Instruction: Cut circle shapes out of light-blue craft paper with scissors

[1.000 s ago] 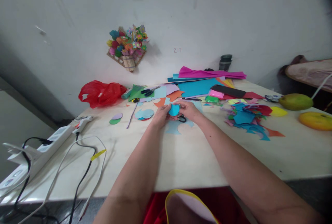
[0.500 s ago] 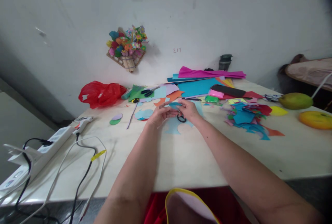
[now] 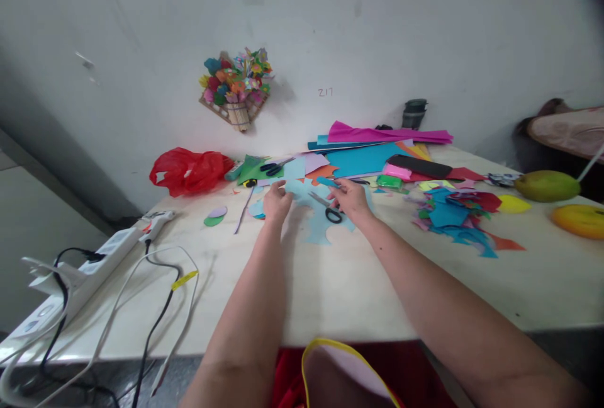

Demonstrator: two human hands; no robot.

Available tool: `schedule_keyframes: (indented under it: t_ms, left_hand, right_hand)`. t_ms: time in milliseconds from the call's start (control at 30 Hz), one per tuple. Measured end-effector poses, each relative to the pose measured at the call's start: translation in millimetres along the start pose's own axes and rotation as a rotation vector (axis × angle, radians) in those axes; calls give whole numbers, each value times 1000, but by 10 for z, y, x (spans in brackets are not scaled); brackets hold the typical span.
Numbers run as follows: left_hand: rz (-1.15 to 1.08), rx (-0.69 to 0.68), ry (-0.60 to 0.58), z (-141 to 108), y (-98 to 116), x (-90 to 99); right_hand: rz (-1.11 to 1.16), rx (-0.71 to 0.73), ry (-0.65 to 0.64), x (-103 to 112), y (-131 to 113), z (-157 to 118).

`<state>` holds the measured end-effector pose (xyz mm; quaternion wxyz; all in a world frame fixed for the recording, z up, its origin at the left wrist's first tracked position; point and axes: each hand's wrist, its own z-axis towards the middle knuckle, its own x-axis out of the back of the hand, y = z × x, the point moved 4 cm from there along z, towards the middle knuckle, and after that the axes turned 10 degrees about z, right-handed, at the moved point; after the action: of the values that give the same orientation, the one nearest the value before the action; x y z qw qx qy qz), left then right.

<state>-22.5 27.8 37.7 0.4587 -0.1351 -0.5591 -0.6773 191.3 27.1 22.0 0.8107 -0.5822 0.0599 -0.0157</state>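
Note:
My right hand point(image 3: 353, 200) pinches a small piece of blue paper point(image 3: 326, 181) between thumb and fingers. Just below those fingers is a pair of scissors point(image 3: 334, 215) with black handles, blades pointing left. Whether the fingers touch its handle is unclear. Pale blue paper point(image 3: 317, 230) with curved cut-outs lies under the scissors. My left hand point(image 3: 277, 202) is apart from the right, fingers loosely bent and spread, with nothing visible in them. It partly covers some light blue paper circles point(image 3: 255, 209). A green and lilac disc point(image 3: 214, 220) lies farther left.
A red plastic bag point(image 3: 191, 170) and a second pair of scissors point(image 3: 271, 169) lie at the back left. Coloured sheets point(image 3: 363, 159), a dark phone-like slab point(image 3: 419, 166) and paper scraps point(image 3: 446, 209) lie right. A power strip point(image 3: 92, 276) with cables occupies the left edge.
My hands were together on the blue paper; the left has let go and moved left to the paper circles. The right keeps the blue piece. The view has shifted slightly.

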Motion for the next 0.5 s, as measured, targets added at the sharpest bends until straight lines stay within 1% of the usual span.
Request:
schedule_keyframes:
  t_ms: [67,133,267,367,433,500]
  left_hand:
    - [154,88,11,10,-53,90]
    - [248,154,13,3,-96,157]
    - [356,259,60,-28,-189,237]
    - [396,331,127,-58,-252,268]
    - [371,339,195,-81,-257,282]
    - [323,282,275,-101,-211,281]
  right_hand:
    - [-16,-1,12,28,9,12]
    - [-34,-12,20,49,22,26]
    - [-40,-33,37,88,30,55]
    - [-50,-31,62,128,21,78]
    - [-66,-17,75,153,16,91]
    - [-78,5,83,173,17,102]
